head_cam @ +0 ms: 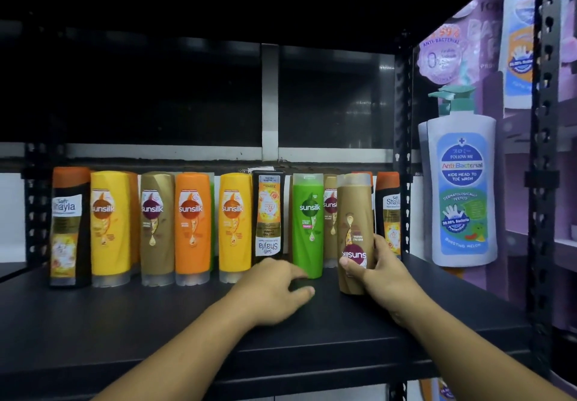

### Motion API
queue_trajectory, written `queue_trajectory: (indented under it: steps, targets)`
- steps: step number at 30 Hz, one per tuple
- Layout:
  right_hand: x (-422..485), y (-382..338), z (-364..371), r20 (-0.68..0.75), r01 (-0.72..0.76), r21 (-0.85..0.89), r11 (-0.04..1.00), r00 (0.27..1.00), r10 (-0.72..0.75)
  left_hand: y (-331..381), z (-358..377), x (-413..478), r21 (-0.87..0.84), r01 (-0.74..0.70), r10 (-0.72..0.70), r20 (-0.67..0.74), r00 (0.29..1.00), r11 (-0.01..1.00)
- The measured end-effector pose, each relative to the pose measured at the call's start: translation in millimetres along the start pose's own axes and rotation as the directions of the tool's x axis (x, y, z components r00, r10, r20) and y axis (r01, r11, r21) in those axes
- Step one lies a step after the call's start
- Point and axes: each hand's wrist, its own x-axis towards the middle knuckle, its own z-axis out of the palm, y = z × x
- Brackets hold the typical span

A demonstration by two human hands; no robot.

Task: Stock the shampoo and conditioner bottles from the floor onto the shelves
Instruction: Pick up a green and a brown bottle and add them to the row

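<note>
Brown bottle (pixel 356 232): rigid, smooth plastic, likely light but slippery; best gripped around the lower body, thumb opposing fingers. Stands label-inverted on the shelf (pixel 156 322), clasped low by the right hand (pixel 379 271), thumb in front, fingers wrapped behind. Left hand (pixel 274 288) just beside it, half open, empty, fingertips resting on the shelf before the green bottle (pixel 307 222).

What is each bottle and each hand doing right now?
Brown bottle: upside down, held on the shelf.
Right hand: gripping it.
Left hand: open, holding nothing.
Green bottle: standing.
Black bottle: standing, label upside down.
</note>
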Motion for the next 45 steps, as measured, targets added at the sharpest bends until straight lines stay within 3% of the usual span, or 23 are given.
queue_trajectory:
  steps: [3,6,15,24,33,39,45]
  targets:
    - [-4,-3,1,-0.024,0.007,-0.075,0.997,1.0,-0.008,-7,6,-12,-0.06,0.02,-0.01,0.168,0.986,0.998]
    - [-10,-11,1,-0.045,0.002,-0.145,0.989,0.999,-0.008,-7,6,-12,-0.057,0.016,-0.003,0.214,0.977,0.998]
    - [-32,-28,-13,-0.116,-0.06,-0.366,0.929,0.993,0.019,-11,3,-13,-0.154,0.064,-0.05,0.093,0.994,0.986]
    - [-51,-73,-63,-0.123,-0.09,-0.656,0.75,0.992,0.011,-6,2,-17,-0.108,0.066,-0.058,0.071,0.996,0.992]
    - [-30,-113,-48,-0.213,0.072,-0.331,0.941,0.966,-0.149,-6,1,-20,-0.068,0.075,-0.072,0.047,0.996,0.995]
    - [-13,-117,-24,-0.203,0.128,-0.223,0.966,0.963,-0.174,-7,2,-20,-0.067,0.073,-0.071,0.028,0.997,0.995]
    - [4,-109,-13,-0.091,0.107,-0.176,0.978,0.988,-0.125,-9,3,-18,-0.071,0.064,-0.062,0.026,0.998,0.995]
